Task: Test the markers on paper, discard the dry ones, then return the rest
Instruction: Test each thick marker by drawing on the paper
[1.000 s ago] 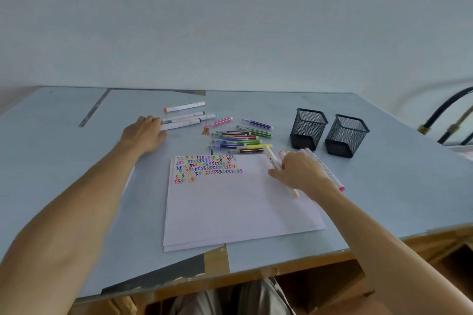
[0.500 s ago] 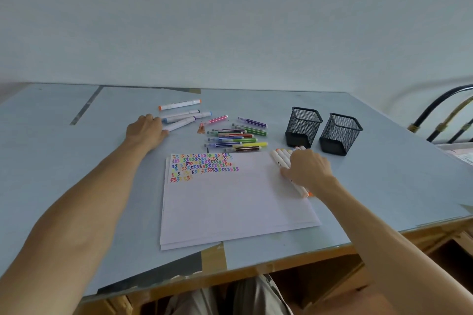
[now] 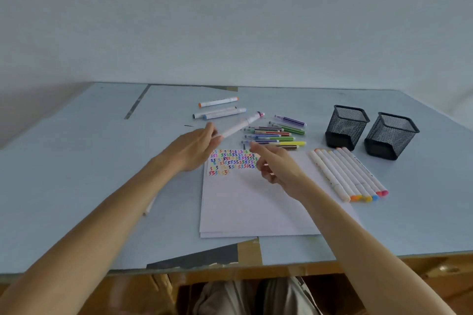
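Observation:
My left hand [image 3: 194,151] holds a white marker [image 3: 240,126] with a pink end, lifted above the table and pointing up to the right. My right hand [image 3: 277,166] hovers over the white paper [image 3: 256,202], fingers apart and holding nothing, its index finger reaching toward the marker. Rows of coloured test marks [image 3: 231,161] fill the paper's top left. Several white markers [image 3: 348,174] lie side by side at the paper's right edge. Several thin coloured markers [image 3: 277,134] lie beyond the paper. Three white markers [image 3: 217,110] lie further back.
Two black mesh pen cups [image 3: 346,130] [image 3: 390,135] stand at the right of the light blue table [image 3: 76,161]. A thin white stick [image 3: 149,206] lies under my left forearm. Dark tape [image 3: 194,258] marks the table's front edge.
My left hand picked up a white marker from the back group and raised it. My right hand left the row of white markers at the paper's right edge and moved left toward the raised marker.

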